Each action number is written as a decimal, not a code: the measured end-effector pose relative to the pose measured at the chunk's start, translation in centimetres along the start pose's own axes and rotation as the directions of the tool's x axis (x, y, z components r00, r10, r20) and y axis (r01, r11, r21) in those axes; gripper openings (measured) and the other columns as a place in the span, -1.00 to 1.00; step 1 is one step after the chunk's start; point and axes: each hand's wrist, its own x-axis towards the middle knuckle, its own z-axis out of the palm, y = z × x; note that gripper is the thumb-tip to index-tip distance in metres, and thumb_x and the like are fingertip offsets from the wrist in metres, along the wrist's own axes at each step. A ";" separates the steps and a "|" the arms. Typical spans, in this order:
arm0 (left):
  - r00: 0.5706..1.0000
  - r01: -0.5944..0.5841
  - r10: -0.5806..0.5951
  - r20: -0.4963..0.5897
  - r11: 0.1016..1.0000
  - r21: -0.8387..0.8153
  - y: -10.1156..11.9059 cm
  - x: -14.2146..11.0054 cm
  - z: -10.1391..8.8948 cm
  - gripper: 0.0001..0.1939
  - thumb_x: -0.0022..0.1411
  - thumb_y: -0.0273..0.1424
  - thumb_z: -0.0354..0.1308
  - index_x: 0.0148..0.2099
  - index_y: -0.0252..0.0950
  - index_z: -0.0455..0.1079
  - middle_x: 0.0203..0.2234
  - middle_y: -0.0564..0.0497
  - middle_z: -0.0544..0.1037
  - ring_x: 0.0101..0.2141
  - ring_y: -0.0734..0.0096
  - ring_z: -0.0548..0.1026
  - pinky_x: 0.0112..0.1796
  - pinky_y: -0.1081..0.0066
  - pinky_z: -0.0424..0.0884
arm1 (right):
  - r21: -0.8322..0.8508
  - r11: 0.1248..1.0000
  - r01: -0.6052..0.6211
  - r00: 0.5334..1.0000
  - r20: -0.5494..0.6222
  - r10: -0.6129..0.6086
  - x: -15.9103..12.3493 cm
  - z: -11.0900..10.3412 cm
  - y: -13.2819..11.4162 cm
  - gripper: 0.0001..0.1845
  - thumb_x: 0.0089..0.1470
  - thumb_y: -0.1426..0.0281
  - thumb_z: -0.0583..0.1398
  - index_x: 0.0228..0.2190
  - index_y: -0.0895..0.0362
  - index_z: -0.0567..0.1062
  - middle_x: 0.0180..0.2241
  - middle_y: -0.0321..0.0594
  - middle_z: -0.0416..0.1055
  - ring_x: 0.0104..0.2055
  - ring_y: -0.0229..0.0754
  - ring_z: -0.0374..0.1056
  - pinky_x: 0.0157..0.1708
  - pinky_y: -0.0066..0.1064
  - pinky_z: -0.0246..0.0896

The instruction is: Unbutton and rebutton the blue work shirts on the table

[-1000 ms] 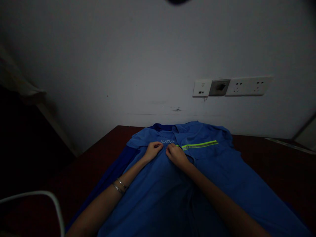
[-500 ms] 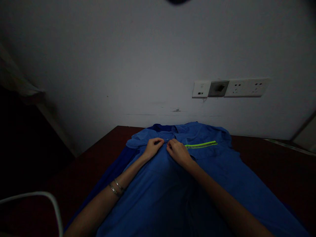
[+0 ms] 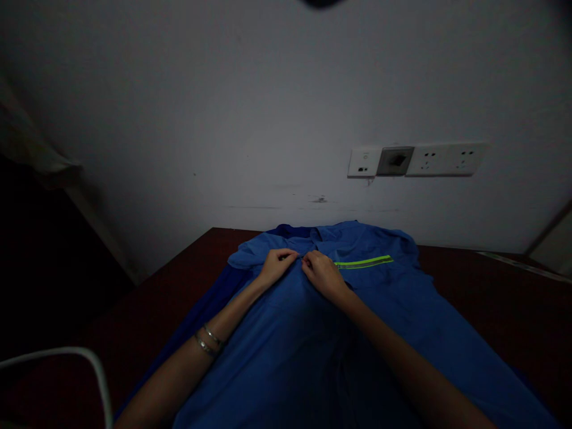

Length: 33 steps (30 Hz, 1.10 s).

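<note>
A blue work jacket (image 3: 286, 322) lies spread over the table, its collar end toward the wall. A yellow-green reflective strip (image 3: 364, 262) crosses its chest on the right. My left hand (image 3: 277, 266) pinches the jacket's front near the middle of the chest, thumb and forefinger together. Close beside it, my right hand (image 3: 322, 272) is closed in a pinch on the same front edge. Whatever small part sits between the fingertips is too small and dark to make out. Darker blue cloth (image 3: 223, 298) shows under the jacket on the left.
The dark red table (image 3: 179, 271) meets a pale wall (image 3: 268, 119) behind the jacket. Sockets and switches (image 3: 442, 159) are set in the wall at right. A white cable (image 3: 84, 351) curves in at lower left. A cloth (image 3: 36, 149) hangs at far left.
My left hand has shifted very slightly right, closer to my right hand. The jacket and my right hand look almost unchanged.
</note>
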 end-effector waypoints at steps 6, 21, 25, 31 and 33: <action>0.989 0.150 -0.143 0.049 0.970 -0.192 -0.4 0.3 -0.7 -0.75 0.04 -0.36 0.05 -0.32 -0.40 0.49 -0.36 -0.06 0.54 -0.29 0.37 0.43 -0.21 0.43 0.30 | -0.010 1.000 0.003 1.000 0.015 -0.003 0.0 0.0 -0.1 -0.77 0.11 0.41 -0.05 -0.37 0.18 0.38 -0.32 -0.14 0.36 -0.28 -0.25 0.30 -0.28 -0.49 0.07; 0.873 0.472 -0.399 0.279 0.836 -0.281 0.4 -0.3 -1.2 -0.76 -0.17 -0.31 0.25 -0.50 -0.42 0.43 -0.68 0.07 0.41 -0.64 0.60 0.27 -0.58 0.55 0.15 | -0.010 0.999 0.044 0.999 0.023 -0.044 -0.1 0.1 -0.1 -0.80 0.08 0.42 -0.03 -0.39 0.18 0.37 -0.34 -0.15 0.35 -0.32 -0.25 0.30 -0.31 -0.49 0.08; 0.883 0.458 -0.403 0.241 0.853 -0.250 -0.5 0.0 -1.6 -0.80 -0.14 -0.34 0.20 -0.55 -0.41 0.38 -0.72 0.14 0.34 -0.68 0.64 0.19 -0.61 0.56 0.06 | -0.003 0.998 0.063 0.998 0.029 -0.063 -0.1 0.2 -0.1 -0.83 0.06 0.43 0.00 -0.40 0.18 0.38 -0.36 -0.16 0.35 -0.34 -0.27 0.29 -0.32 -0.50 0.07; 0.896 0.444 -0.407 0.177 0.816 -0.371 -0.7 0.2 -1.2 -0.85 -0.13 -0.38 0.21 -0.49 -0.39 0.39 -0.66 0.12 0.38 -0.61 0.60 0.27 -0.54 0.54 0.15 | 0.005 0.996 0.091 0.996 0.016 -0.091 -0.1 -0.1 0.0 -0.83 0.06 0.43 -0.01 -0.39 0.18 0.36 -0.35 -0.16 0.33 -0.35 -0.27 0.28 -0.32 -0.49 0.07; 0.887 0.460 -0.388 0.251 0.790 -0.404 -0.6 0.1 -1.3 -0.83 -0.14 -0.38 0.24 -0.46 -0.40 0.40 -0.61 0.09 0.42 -0.57 0.58 0.31 -0.50 0.53 0.19 | 0.004 0.995 0.099 0.995 0.000 -0.099 -0.2 -0.1 -0.1 -0.83 0.07 0.43 -0.02 -0.38 0.18 0.35 -0.35 -0.17 0.33 -0.35 -0.27 0.28 -0.34 -0.49 0.07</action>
